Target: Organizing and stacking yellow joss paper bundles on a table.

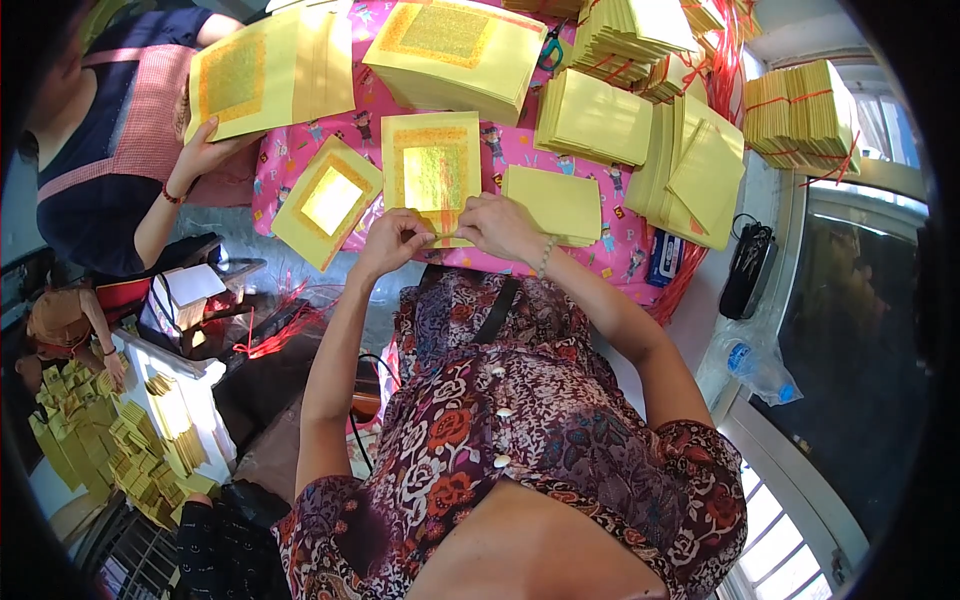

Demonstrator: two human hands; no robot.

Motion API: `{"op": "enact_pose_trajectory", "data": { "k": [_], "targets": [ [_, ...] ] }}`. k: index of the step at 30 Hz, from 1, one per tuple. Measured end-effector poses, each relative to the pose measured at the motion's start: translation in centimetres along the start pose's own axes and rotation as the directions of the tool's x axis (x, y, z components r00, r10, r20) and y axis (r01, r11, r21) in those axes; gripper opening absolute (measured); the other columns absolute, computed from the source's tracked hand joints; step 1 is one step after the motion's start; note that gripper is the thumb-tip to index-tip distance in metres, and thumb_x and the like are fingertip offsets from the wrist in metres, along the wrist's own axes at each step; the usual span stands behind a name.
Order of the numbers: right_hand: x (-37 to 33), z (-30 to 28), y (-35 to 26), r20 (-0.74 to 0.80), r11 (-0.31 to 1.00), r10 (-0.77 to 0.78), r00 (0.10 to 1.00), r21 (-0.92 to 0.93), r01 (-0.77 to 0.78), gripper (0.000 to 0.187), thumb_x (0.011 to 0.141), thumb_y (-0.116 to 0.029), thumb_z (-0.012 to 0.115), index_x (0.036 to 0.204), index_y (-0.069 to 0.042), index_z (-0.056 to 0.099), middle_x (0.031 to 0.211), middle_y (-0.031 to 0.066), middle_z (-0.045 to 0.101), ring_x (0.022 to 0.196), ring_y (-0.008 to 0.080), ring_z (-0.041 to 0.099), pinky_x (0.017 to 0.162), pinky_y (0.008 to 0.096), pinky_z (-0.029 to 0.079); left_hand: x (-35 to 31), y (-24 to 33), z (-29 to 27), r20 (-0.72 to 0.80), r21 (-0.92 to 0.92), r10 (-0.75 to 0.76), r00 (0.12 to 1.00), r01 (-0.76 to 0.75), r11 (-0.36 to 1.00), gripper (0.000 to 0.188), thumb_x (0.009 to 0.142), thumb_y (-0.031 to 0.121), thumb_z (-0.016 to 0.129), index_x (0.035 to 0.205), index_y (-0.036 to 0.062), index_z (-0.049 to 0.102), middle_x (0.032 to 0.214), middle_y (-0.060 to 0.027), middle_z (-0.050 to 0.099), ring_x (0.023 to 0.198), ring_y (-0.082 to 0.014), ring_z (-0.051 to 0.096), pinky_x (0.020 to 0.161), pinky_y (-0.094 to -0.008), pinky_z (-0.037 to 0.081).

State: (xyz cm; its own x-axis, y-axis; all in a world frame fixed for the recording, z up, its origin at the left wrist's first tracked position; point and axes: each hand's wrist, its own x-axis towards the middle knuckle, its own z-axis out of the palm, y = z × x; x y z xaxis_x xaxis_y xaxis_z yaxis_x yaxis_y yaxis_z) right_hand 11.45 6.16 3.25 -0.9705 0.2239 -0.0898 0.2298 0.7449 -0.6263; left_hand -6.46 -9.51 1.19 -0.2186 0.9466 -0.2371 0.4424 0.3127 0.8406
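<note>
A yellow paper sheet (pixel 432 170) with a shiny gold square and orange border lies on the pink patterned table cover in front of me. My left hand (pixel 396 242) pinches its near edge, fingertips together. Close beside it, my right hand (pixel 500 228) pinches the same edge slightly to the right. That edge is partly hidden under my fingers, so I cannot tell how far it is folded. Left of it, another gold-square sheet (pixel 328 205) lies turned at an angle. Right of it, a low pile of plain yellow paper (pixel 555 203) sits by my right wrist.
Behind stands a tall stack of gold-square sheets (pixel 450 60), with teal-handled scissors (pixel 551 48) beside it. Plain yellow piles (pixel 595 117) and red-tied bundles (pixel 802 115) fill the right. A co-worker's hand (pixel 205 150) holds sheets at left. A plastic bottle (pixel 762 370) lies right.
</note>
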Motion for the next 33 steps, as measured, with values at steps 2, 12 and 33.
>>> {"op": "enact_pose_trajectory", "data": {
  "k": [2,12,33],
  "targets": [
    [-0.1,0.3,0.2,-0.019,1.0,-0.003,1.0,-0.003,0.002,0.02,0.082,-0.026,0.067,0.075,-0.008,0.068,0.079,0.0096,0.06,0.084,0.0288,0.059,0.074,0.0417,0.048,0.1,0.1,0.0,-0.021,0.004,0.02,1.0,-0.02,1.0,0.011,0.077,0.013,0.075,0.078,0.0033,0.07,0.073,-0.0074,0.062,0.07,-0.0212,0.06,0.064,-0.0326,0.047],
    [0.1,0.0,-0.1,-0.031,0.998,-0.053,0.998,-0.035,0.052,0.014,0.082,-0.021,0.065,0.079,-0.007,0.065,0.081,0.0092,0.06,0.084,0.0288,0.059,0.074,0.0422,0.048,0.3,0.2,-0.2,-0.048,0.059,0.002,0.999,0.0,0.998,0.016,0.078,0.017,0.074,0.076,0.0024,0.068,0.073,-0.0097,0.062,0.07,-0.025,0.06,0.065,-0.0352,0.047],
    [8.9,-4.7,3.7,-0.295,0.982,0.181,0.938,-0.003,-0.191,0.028,0.089,-0.024,0.06,0.105,-0.002,0.061,0.098,0.0187,0.065,0.087,0.038,0.063,0.073,0.0464,0.052,3.2,3.8,2.4,-0.26,0.62,0.378,0.888,-0.147,0.771,0.068,0.086,0.035,0.061,0.146,0.0158,0.036,0.15,-0.0209,0.028,0.139,-0.0404,0.024,0.112,-0.0531,0.022]
  ]
}}
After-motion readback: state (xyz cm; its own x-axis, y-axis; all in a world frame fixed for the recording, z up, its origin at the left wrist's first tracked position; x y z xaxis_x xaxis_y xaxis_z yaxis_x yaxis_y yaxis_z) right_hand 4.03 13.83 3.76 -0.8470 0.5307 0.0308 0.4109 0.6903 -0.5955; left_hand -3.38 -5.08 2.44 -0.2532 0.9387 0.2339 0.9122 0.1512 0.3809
